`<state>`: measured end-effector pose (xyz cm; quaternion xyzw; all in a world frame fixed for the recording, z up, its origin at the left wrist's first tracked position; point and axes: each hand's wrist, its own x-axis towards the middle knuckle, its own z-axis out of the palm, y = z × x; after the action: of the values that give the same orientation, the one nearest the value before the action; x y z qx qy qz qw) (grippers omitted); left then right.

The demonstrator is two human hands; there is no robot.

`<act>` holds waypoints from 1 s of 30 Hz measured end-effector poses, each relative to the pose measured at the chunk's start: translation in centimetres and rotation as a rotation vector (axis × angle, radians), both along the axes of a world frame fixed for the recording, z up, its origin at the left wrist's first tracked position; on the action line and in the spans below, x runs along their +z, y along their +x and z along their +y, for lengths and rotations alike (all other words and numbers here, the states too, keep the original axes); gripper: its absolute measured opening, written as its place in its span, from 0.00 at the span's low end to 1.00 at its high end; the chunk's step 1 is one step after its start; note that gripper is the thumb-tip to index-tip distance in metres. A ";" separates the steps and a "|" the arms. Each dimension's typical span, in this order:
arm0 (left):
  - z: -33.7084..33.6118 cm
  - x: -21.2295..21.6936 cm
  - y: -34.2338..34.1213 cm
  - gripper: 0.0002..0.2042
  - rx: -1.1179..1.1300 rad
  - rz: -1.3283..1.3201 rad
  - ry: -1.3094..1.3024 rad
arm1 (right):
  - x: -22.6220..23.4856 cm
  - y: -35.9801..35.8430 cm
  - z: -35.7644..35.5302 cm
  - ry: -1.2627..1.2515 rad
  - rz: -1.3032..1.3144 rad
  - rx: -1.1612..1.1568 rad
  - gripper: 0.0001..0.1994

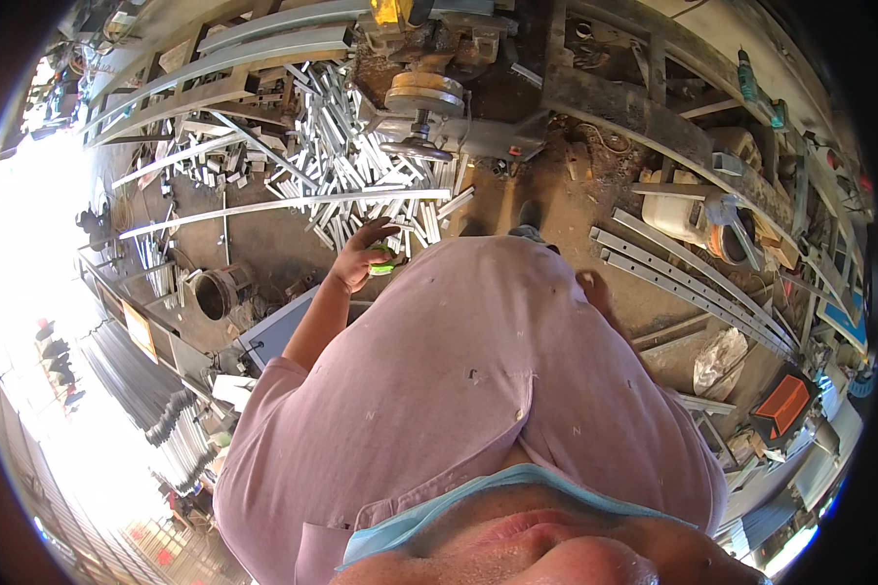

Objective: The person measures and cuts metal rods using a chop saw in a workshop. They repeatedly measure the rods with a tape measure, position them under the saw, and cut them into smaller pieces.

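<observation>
My left hand (359, 257) is out beside my belly with its fingers curled round a small bright green object (384, 263). The hand covers much of this object, and its exact kind is hard to make out. Just beyond lies a heap of short cut metal tubes (337, 132) on the floor. A long pale metal bar (293, 203) stretches across the near side of that heap. My right hand (593, 289) hangs at my other side, mostly hidden behind my shirt; its fingers cannot be made out.
A machine with a round handwheel (418, 150) stands ahead. Right of me lie long metal strips with holes (688, 283). A white plastic jug (675, 210) and an orange-and-black box (784, 404) are farther right. On the left are a bucket (217, 292) and stacked long tubes (132, 361).
</observation>
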<state>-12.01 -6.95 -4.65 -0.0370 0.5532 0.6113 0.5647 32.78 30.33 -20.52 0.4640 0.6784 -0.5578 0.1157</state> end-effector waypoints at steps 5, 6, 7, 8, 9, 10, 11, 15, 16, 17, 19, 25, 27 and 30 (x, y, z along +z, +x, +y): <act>1.5 -0.2 -0.2 0.41 -0.043 0.013 0.007 | -2.0 8.6 -4.1 0.005 -0.583 0.086 0.20; 2.0 -0.2 -0.3 0.41 -0.067 0.023 0.006 | -1.9 9.1 -4.2 -0.017 -0.585 0.068 0.20; 2.5 -0.2 -0.4 0.41 -0.077 0.032 0.010 | -1.6 9.4 -4.2 -0.042 -0.590 0.057 0.19; 3.1 -0.2 -0.5 0.41 -0.094 0.041 0.005 | -1.0 9.4 -4.0 -0.061 -0.586 0.040 0.19; 3.7 -0.3 -0.7 0.41 -0.113 0.050 -0.002 | -0.4 9.1 -3.8 -0.078 -0.579 0.030 0.19; 4.4 -0.3 -0.9 0.42 -0.131 0.058 0.001 | 0.2 8.9 -3.6 -0.090 -0.573 0.018 0.19; 5.1 -0.4 -1.1 0.42 -0.146 0.068 -0.003 | 0.9 8.6 -3.5 -0.102 -0.564 0.006 0.19; 7.5 -0.2 -1.8 0.42 -0.197 0.062 0.016 | 3.0 7.7 -3.1 -0.139 -0.537 -0.037 0.19; 7.9 0.0 -1.9 0.42 -0.199 0.055 0.039 | 3.4 7.6 -3.0 -0.145 -0.531 -0.042 0.19; 8.2 0.1 -2.0 0.42 -0.214 0.071 0.034 | 3.7 7.6 -3.0 -0.152 -0.529 -0.049 0.19; 8.7 0.4 -2.1 0.43 -0.225 0.085 0.023 | 4.2 7.5 -2.9 -0.160 -0.525 -0.062 0.19; 8.2 0.0 -1.9 0.43 -0.215 0.100 -0.001 | 5.5 7.4 -2.9 -0.190 -0.522 -0.095 0.18; 7.6 -0.5 -1.7 0.43 -0.221 0.107 -0.004 | 5.9 7.4 -3.0 -0.194 -0.519 -0.106 0.18; 6.7 -1.2 -1.3 0.42 -0.213 0.103 0.004 | 6.5 7.4 -3.0 -0.206 -0.515 -0.118 0.18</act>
<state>-13.35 -0.28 -5.89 0.0545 0.5812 0.5498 0.5975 40.20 27.32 -14.05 0.6149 0.5382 -0.4935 0.2980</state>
